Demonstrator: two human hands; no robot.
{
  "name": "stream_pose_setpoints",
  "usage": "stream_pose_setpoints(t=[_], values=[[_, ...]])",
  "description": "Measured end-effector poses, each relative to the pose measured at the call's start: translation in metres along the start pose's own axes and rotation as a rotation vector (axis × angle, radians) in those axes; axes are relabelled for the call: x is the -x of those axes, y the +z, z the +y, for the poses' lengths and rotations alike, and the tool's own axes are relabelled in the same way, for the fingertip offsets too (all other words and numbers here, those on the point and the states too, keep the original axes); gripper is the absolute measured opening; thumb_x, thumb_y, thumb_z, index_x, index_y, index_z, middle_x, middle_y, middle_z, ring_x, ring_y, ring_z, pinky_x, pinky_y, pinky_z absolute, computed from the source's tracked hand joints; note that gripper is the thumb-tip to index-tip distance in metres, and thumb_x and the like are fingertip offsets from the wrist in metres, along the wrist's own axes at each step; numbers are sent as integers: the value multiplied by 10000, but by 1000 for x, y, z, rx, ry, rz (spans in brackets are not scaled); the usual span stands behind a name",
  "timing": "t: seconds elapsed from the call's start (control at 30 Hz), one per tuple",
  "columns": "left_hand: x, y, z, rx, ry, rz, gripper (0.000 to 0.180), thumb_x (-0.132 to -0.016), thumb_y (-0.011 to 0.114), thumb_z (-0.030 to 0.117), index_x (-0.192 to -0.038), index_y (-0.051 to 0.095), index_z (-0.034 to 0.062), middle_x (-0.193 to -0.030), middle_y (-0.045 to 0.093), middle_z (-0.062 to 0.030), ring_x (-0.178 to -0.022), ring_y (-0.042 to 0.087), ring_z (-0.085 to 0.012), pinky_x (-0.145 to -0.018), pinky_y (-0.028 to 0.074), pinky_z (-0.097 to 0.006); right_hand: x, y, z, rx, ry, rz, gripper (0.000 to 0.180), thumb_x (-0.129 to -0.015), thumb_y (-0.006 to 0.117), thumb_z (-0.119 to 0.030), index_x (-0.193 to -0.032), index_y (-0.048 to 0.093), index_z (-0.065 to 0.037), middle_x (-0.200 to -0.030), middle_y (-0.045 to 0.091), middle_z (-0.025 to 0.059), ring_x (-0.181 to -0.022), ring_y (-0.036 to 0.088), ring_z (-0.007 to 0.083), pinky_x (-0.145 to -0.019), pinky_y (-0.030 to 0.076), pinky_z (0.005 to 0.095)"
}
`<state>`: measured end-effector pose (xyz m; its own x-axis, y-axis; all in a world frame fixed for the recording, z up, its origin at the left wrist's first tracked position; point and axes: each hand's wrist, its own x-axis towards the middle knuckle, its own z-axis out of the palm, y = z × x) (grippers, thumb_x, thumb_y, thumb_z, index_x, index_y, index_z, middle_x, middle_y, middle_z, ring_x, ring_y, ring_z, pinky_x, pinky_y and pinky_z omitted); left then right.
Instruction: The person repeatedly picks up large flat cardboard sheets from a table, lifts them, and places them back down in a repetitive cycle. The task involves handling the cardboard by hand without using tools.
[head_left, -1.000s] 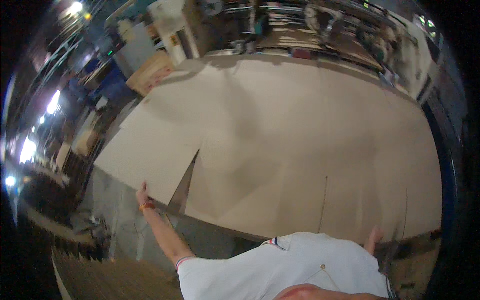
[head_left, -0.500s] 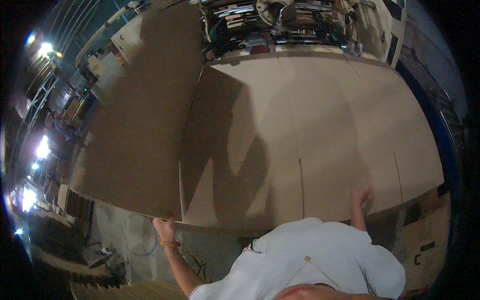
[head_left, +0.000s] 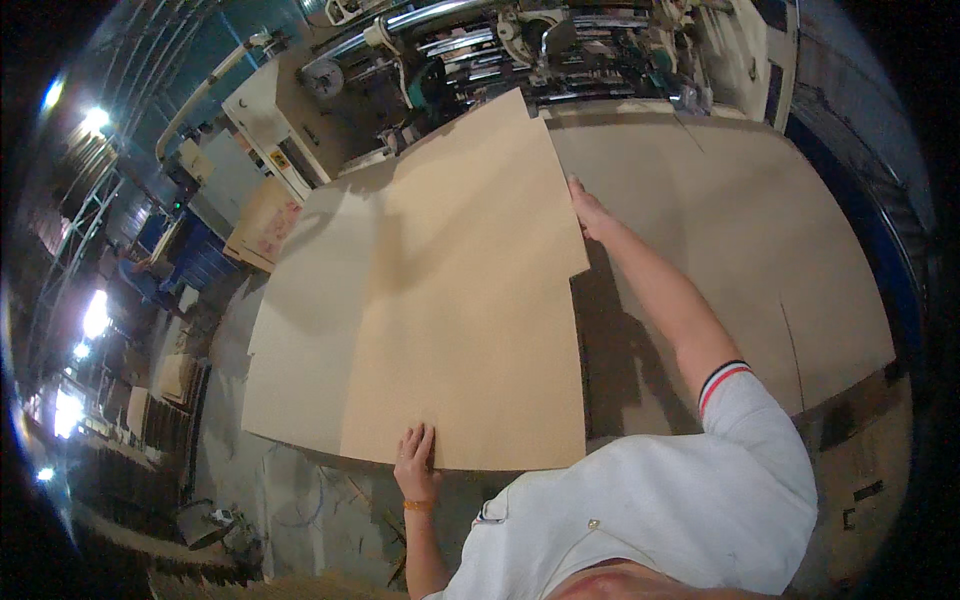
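Note:
A large brown cardboard sheet (head_left: 470, 330) with a fold line down it and notched edges lies before me, on top of another wide cardboard sheet (head_left: 730, 260). My left hand (head_left: 416, 462), an orange band at its wrist, is at the near edge of the upper sheet. Its fingers lie over the top face, and its thumb is hard to make out. My right hand (head_left: 590, 212) reaches far forward and grips the right edge of that sheet, with part of its fingers hidden behind the board.
Beyond the sheets stands a machine with metal rollers (head_left: 470, 45) and pale side housings (head_left: 285, 120). A printed carton (head_left: 265, 220) is at the left. Stacked cardboard (head_left: 175, 380) sits farther left. A blue rail (head_left: 850, 190) runs along the right side.
The raised cardboard at the left has come down and now spreads across the middle. My left hand has shifted right along the near edge. My right hand has moved far forward onto the sheet's right edge.

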<state>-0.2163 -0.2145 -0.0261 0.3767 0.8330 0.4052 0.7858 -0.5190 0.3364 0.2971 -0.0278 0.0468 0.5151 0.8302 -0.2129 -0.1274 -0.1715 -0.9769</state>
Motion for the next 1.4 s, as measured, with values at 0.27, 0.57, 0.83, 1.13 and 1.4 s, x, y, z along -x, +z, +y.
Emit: stream_pose_setpoints(t=[0.27, 0.57, 0.83, 1.13, 1.4], values=[[-18, 10, -14, 210, -106, 303, 285, -779, 617, 32, -1053, 693, 44, -1121, 671, -136, -1098, 617, -322, -1018, 421, -430, -85, 39, 58, -180, 172, 48, 733, -903, 454, -611, -1326, 489, -14, -1260, 568, 152, -1175, 517, 285, -1007, 381, 427], [-30, -22, -43, 366, -170, 326, 276, -845, 599, 40, -1099, 654, -54, -1143, 651, -183, -1032, 643, -273, -907, 509, -374, 10, 33, 23, -531, -55, -253, 507, -926, 491, -549, -1009, 637, -71, -995, 659, 88, -820, 651, 209, -701, 538, 372], [-40, -65, -149, 134, -304, 482, 282, -818, 607, 41, -1086, 641, -40, -1033, 662, -162, -891, 620, -249, -782, 510, -371, 211, -352, 300, 1287, 277, 1385, 611, -850, 585, -457, -1297, 506, -48, -1265, 518, 212, -1096, 525, 342, -891, 433, 504], [-94, -155, -182, 306, -306, 456, 365, -823, 662, 90, -1154, 574, -37, -1115, 603, -120, -946, 559, -207, -806, 477, -349, 298, -481, 397, 1057, 452, 1176, 678, -827, 623, -429, -1303, 480, 31, -1300, 508, 251, -1188, 503, 374, -992, 404, 464], [-183, -252, -204, -90, -99, 416, 181, -806, 636, 114, -931, 667, -13, -848, 678, -66, -755, 601, -168, -698, 483, -318, 336, -551, 416, 1316, 365, 964, 408, -882, 565, -344, -1145, 608, -35, -1135, 637, 157, -938, 645, 350, -778, 518, 487]])
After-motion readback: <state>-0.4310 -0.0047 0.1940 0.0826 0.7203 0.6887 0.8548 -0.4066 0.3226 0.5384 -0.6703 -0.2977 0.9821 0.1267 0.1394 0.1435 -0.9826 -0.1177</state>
